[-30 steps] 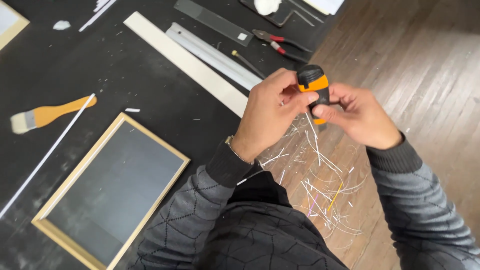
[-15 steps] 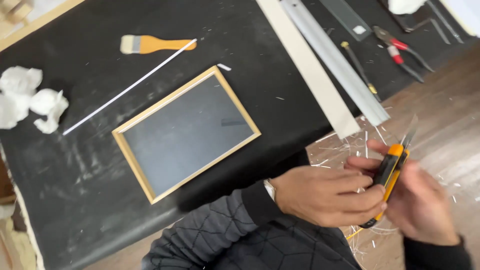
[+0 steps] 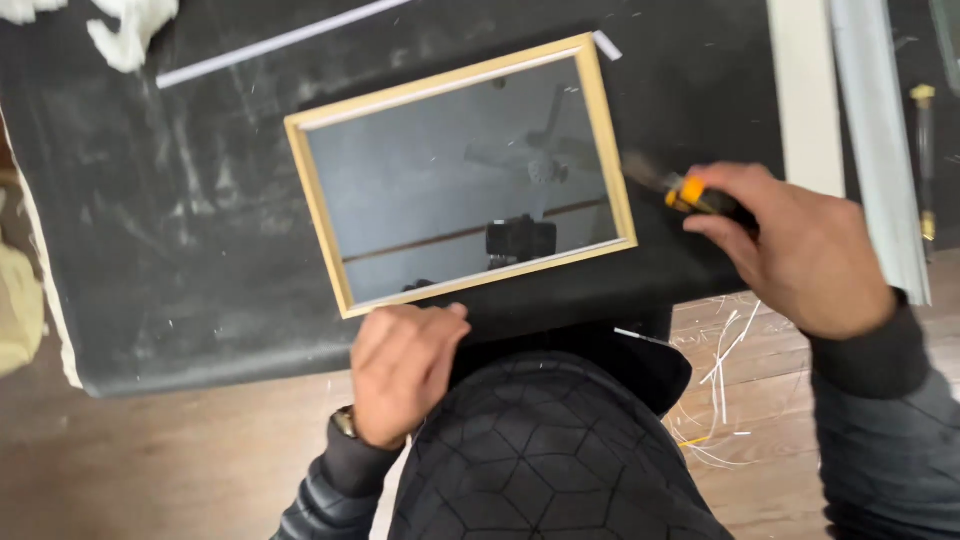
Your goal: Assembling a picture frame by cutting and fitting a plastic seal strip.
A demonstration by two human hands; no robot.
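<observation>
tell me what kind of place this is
Probably a framing or craft workshop. A wooden picture frame with glass lies on a black-covered worktable, the right hand holds a utility knife, and thin offcut strips litter the wooden floor.

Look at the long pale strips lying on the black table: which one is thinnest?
The thin white strip at the top left, above the wooden frame. The two strips at the right, cream and grey, are far wider.

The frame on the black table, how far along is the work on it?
Done: the frame lies flat with its glass in, and cut slivers litter the floor. In hand: the left hand steadies its near edge; the right hand brings the knife to its right side. Left: no cut along that side shows, and the white strip lies unused.
</observation>
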